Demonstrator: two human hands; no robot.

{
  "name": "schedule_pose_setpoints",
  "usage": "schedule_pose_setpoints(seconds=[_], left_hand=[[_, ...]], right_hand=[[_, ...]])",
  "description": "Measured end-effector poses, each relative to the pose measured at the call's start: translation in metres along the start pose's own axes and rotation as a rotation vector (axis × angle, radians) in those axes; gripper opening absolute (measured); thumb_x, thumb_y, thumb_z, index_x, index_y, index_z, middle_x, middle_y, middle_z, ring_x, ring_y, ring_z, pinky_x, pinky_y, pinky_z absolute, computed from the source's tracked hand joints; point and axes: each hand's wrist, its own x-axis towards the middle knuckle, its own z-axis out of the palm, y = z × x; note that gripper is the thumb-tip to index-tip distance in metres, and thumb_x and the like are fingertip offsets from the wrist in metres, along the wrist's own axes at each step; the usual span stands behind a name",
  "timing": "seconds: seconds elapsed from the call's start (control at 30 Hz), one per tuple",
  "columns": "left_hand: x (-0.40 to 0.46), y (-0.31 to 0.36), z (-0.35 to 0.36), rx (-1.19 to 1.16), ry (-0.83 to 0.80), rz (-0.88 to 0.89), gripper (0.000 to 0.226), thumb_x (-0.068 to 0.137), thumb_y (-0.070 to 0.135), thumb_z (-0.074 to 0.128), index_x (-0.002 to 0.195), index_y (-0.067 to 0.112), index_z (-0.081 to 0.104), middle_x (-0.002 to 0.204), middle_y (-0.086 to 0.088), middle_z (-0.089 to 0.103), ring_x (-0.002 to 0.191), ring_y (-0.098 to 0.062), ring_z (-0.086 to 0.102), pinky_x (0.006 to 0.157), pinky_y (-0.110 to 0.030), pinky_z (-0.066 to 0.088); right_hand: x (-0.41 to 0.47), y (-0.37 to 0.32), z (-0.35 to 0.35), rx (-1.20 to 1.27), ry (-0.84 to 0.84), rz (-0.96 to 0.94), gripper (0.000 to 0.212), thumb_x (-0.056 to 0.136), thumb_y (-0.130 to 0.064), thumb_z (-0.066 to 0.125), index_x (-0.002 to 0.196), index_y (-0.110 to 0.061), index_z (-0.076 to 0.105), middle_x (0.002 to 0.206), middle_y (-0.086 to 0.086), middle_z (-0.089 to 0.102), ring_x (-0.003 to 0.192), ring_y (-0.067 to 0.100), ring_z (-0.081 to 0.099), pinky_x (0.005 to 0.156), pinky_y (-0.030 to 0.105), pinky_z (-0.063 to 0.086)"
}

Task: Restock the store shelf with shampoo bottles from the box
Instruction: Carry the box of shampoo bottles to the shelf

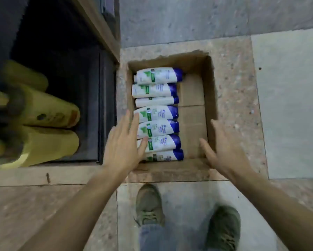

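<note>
An open cardboard box (209,84) sits on the floor in front of me. Several white shampoo bottles (156,91) with blue caps and green labels lie on their sides in a row along its left half. My left hand (124,142) hovers over the box's left edge with fingers straight, its fingertips over the nearer bottles. My right hand (222,147) is spread open above the box's right wall and holds nothing. The shelf (90,109) is a dark low compartment to the left of the box.
Yellow bottles (43,113) lie blurred in the dark shelf compartment at the left. A wooden shelf edge (101,28) runs above it. My two shoes (148,205) stand on the stone tile floor (286,98) just below the box.
</note>
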Motion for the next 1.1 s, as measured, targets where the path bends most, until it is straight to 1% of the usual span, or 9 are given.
schedule_pose_setpoints(seconds=[0.2,0.3,0.4,0.47,0.57,0.7,0.87,0.93,1.1], left_hand=[[0.058,-0.027,0.060,-0.093,0.064,-0.083,0.072,0.095,0.028,0.049,0.152,0.007,0.011,0.161,-0.016,0.001,0.148,-0.030,0.007,0.119,-0.042,0.021],[0.065,-0.033,0.071,-0.173,0.021,-0.176,0.073,0.097,0.022,0.044,0.154,0.017,-0.002,0.162,-0.013,-0.003,0.136,-0.042,0.035,0.106,-0.051,0.037],[0.068,-0.035,0.074,-0.267,0.001,-0.210,0.075,0.097,0.019,0.041,0.151,0.030,-0.009,0.139,-0.013,0.049,0.093,-0.039,0.062,0.082,-0.053,0.052],[0.070,-0.033,0.077,-0.294,0.050,-0.236,0.079,0.095,0.012,0.043,0.151,0.033,-0.010,0.118,-0.010,0.063,0.087,-0.032,0.063,0.080,-0.051,0.051],[0.072,-0.032,0.080,-0.301,0.071,-0.331,0.084,0.094,0.008,0.043,0.149,0.040,-0.011,0.106,-0.011,0.065,0.083,-0.031,0.060,0.080,-0.050,0.049],[0.070,-0.030,0.072,-0.411,0.034,-0.366,0.083,0.094,0.009,0.044,0.148,0.044,-0.009,0.063,-0.002,0.054,0.058,-0.018,0.053,0.060,-0.037,0.044],[0.069,-0.018,0.047,-0.409,-0.001,-0.333,0.088,0.091,0.006,0.044,0.148,0.042,-0.012,0.069,-0.006,0.057,0.064,-0.023,0.058,0.059,-0.037,0.047],[0.060,-0.006,0.025,-0.429,-0.022,-0.327,0.086,0.091,0.010,0.045,0.150,0.039,-0.010,0.069,-0.002,0.056,0.061,-0.016,0.057,0.056,-0.032,0.043],[0.028,0.041,-0.078,-0.442,-0.032,-0.270,0.085,0.090,0.014,0.048,0.152,0.036,-0.005,0.064,0.002,0.055,0.056,-0.005,0.051,0.048,-0.016,0.035]], right_hand=[[0.080,0.008,0.038,-0.176,0.364,-0.032,0.069,0.093,-0.033,0.055,0.149,-0.008,0.023,0.155,0.016,0.026,0.140,0.032,0.028,0.114,0.045,0.029],[0.086,0.019,0.047,-0.214,0.338,-0.056,0.079,0.090,-0.019,0.060,0.152,-0.007,0.014,0.159,0.018,0.012,0.145,0.032,0.019,0.118,0.043,0.027],[0.089,0.026,0.048,-0.170,0.277,-0.069,0.089,0.087,-0.006,0.062,0.154,-0.011,0.003,0.161,0.014,0.006,0.138,0.031,0.029,0.108,0.042,0.038],[0.090,0.027,0.046,-0.118,0.277,-0.048,0.093,0.086,-0.001,0.060,0.154,-0.015,-0.001,0.160,0.013,0.012,0.120,0.033,0.047,0.094,0.046,0.048],[0.092,0.027,0.047,-0.064,0.282,0.004,0.093,0.087,-0.002,0.060,0.155,-0.021,-0.001,0.151,0.015,0.035,0.121,0.031,0.050,0.101,0.043,0.043],[0.091,0.026,0.043,0.008,0.263,0.070,0.095,0.088,-0.006,0.060,0.153,-0.032,-0.004,0.133,0.013,0.052,0.112,0.027,0.056,0.098,0.045,0.046],[0.080,0.026,0.025,0.029,0.210,0.085,0.097,0.088,-0.005,0.060,0.153,-0.034,-0.005,0.094,0.010,0.056,0.086,0.024,0.058,0.080,0.041,0.049],[0.066,0.025,0.006,0.047,0.192,0.090,0.097,0.088,-0.004,0.060,0.153,-0.034,-0.006,0.080,0.003,0.052,0.070,0.018,0.053,0.071,0.037,0.050],[0.009,0.015,-0.097,0.091,0.193,0.097,0.096,0.089,-0.005,0.059,0.153,-0.036,-0.006,0.075,0.003,0.054,0.061,0.017,0.051,0.062,0.035,0.048]])
